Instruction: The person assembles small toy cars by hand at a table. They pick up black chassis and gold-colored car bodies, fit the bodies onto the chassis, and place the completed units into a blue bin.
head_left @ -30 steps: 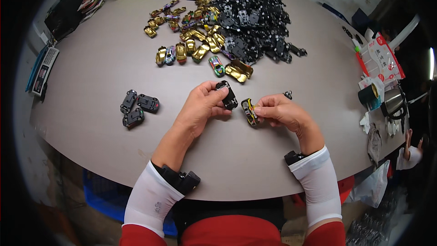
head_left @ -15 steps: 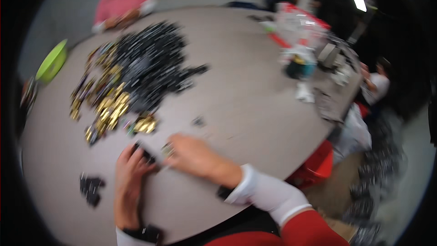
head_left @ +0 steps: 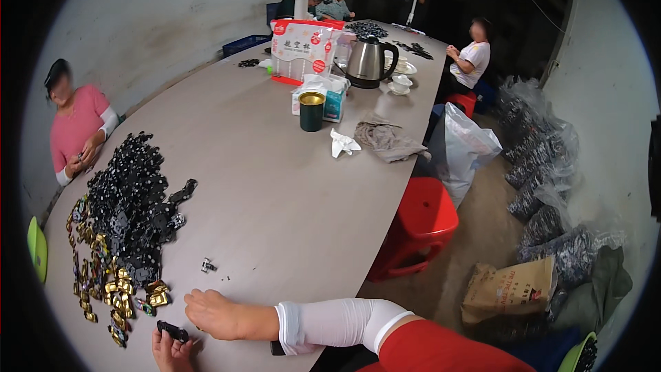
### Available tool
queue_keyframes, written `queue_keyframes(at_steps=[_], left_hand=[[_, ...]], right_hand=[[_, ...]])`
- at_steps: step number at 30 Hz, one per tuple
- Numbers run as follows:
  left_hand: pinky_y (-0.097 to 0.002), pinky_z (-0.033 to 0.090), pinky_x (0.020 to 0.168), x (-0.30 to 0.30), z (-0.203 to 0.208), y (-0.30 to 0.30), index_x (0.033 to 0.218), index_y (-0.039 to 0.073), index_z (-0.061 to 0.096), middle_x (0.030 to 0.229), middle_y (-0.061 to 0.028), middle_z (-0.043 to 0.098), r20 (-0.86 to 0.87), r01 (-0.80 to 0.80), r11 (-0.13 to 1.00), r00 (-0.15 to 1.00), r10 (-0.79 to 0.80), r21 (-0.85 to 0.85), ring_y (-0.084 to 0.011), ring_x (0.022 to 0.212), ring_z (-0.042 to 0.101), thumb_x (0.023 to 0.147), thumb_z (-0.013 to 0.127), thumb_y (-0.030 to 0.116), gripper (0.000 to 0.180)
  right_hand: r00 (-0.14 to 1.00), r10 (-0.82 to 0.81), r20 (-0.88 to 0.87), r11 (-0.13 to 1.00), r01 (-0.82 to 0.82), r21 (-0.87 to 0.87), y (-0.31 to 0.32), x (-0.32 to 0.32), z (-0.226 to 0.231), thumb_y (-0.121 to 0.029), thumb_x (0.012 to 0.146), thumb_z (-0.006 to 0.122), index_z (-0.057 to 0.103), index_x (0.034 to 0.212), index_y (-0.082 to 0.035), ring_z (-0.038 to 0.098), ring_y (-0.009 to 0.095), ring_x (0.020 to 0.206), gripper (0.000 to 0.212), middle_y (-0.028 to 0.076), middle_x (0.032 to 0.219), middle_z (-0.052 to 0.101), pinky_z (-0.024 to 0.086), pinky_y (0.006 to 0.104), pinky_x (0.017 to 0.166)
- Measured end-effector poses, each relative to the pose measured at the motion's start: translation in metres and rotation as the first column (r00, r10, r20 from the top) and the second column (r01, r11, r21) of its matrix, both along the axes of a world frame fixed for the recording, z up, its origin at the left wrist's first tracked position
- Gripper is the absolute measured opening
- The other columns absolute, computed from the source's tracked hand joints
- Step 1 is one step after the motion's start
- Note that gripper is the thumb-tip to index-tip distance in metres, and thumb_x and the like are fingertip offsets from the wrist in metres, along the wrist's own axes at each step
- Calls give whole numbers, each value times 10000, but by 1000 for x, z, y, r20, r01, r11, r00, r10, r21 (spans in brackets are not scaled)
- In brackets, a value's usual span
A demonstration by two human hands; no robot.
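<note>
My left hand (head_left: 172,353) sits at the bottom edge with a small black toy-car part (head_left: 172,332) pinched at its fingertips. Just right of it, my right hand (head_left: 215,314) rests knuckles-up on the grey table (head_left: 289,193), fingers curled; whatever is under them is hidden. To the left lies a heap of black parts (head_left: 131,196), with several gold toy-car shells (head_left: 103,293) along its near edge. One small loose part (head_left: 207,265) lies apart on the table, beyond my right hand.
A green bowl (head_left: 36,248) is at the far left edge. Mid-table stand a dark cup (head_left: 311,111), a kettle (head_left: 368,60), a red-and-white pack (head_left: 300,47) and a crumpled cloth (head_left: 387,140). A red stool (head_left: 421,220) and filled bags (head_left: 551,220) are on the right. Other people sit around the table.
The view has swung from straight down onto my hands to the right along the table. My hands now appear at the bottom left, the left one still holding a black part.
</note>
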State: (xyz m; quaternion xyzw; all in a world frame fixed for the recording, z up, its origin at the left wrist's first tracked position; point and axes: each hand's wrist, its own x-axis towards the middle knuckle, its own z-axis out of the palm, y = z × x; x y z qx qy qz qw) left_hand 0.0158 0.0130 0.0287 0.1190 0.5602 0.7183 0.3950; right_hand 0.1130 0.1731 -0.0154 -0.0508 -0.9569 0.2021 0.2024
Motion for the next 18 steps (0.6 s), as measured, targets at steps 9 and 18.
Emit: queue_keyframes(at_steps=[9, 18], left_hand=[[-390, 548, 810, -10, -17, -2, 1170, -47, 506, 1005, -172, 615, -14, -17, 999, 1000, 17, -41, -277, 907, 617, 921, 588, 147, 326], [-431, 548, 815, -4, -11, 1, 1202, -42, 491, 1006, -174, 626, -58, 19, 998, 998, -22, -57, -298, 875, 638, 920, 593, 165, 364]], right_hand=[[959, -63, -278, 976, 1, -217, 4, -9, 5, 6, 640, 630, 525, 822, 23, 525, 313, 889, 211, 151, 906, 513, 493, 375, 694], [952, -36, -304, 988, -13, -156, -8, -6, 16, -26, 620, 662, 547, 808, 9, 515, 284, 917, 223, 133, 932, 509, 487, 350, 728]])
